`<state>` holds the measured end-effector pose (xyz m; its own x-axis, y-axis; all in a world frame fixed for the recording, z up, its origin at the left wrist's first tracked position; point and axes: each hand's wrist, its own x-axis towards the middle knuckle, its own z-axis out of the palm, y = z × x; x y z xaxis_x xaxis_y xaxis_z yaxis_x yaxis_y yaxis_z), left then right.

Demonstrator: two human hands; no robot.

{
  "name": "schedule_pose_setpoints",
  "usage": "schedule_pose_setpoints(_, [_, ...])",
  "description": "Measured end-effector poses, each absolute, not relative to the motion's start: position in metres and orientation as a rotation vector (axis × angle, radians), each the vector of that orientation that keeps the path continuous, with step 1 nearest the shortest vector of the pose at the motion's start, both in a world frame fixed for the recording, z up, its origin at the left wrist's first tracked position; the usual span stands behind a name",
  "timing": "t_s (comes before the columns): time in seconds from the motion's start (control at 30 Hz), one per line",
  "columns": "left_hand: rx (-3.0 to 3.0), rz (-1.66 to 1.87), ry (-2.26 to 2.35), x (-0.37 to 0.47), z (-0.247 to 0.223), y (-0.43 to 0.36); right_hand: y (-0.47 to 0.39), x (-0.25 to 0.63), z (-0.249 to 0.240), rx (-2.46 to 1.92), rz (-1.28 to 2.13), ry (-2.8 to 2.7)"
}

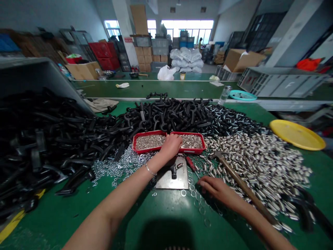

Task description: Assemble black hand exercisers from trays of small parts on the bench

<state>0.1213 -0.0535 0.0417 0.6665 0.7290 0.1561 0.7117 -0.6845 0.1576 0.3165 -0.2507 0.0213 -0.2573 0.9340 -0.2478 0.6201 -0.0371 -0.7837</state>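
My left hand (170, 145) reaches over the inner ends of two red trays, its fingers bent and close together at the small metal parts in the right tray (200, 151). What lies between the fingertips is hidden. Below it, a black plastic part with a metal spring (179, 166) rests on a steel plate (170, 184), partly covered by my wrist. My right hand (214, 189) is low over the table beside loose metal rings (192, 188), fingers curled together; I cannot see what they hold. A red-handled screwdriver (190, 163) lies close by, its shaft pointing towards that hand.
A hammer (241, 184) lies right of my right hand, against a heap of metal springs (265, 163). Black plastic handles (169, 114) pile up behind the trays and spill from a grey bin (52, 73) at left. Small nuts (117, 166) lie left; a yellow lid (296, 134) lies right.
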Motion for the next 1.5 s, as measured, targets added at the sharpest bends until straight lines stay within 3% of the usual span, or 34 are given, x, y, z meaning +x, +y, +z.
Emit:
schedule_pose_setpoints(0.2, [2.82,-0.016,1.329,0.148,0.038,-0.012,-0.249,0.363,0.01,-1.84,0.637,-1.997])
schedule_pose_setpoints(0.37, [2.821,0.028,1.341,0.142,0.031,-0.017,-0.257,0.407,-0.005,-2.149,-0.038,-1.991])
schedule_pose_setpoints(0.5, [2.793,0.106,1.383,0.144,0.025,-0.019,-0.254,0.415,-0.008,-2.283,-0.174,-2.053])
schedule_pose_setpoints(0.7, [2.694,0.232,1.453,0.141,0.023,-0.017,-0.233,0.42,-0.003,-2.445,0.051,-2.003])
schedule_pose_setpoints(0.83, [2.45,0.58,1.461,0.125,0.03,-0.028,-0.21,0.437,0.004,-2.507,0.694,-1.718])
schedule_pose_setpoints(0.97, [2.173,0.94,1.328,0.093,0.029,-0.051,-0.196,0.454,0.012,-2.225,1.201,-1.433])
schedule_pose_setpoints(1.17, [2.11,0.728,1.125,0.037,0.018,-0.091,-0.217,0.436,0.027,-2.082,0.991,-1.274])
schedule_pose_setpoints(1.33, [2.069,0.617,1.085,0.041,0.01,-0.107,-0.242,0.369,0.033,-1.756,1.269,-1.11])
schedule_pose_setpoints(1.5, [2.24,0.545,1.155,0.062,-0.007,-0.104,-0.242,0.329,0.027,-1.765,1.246,-1.335])
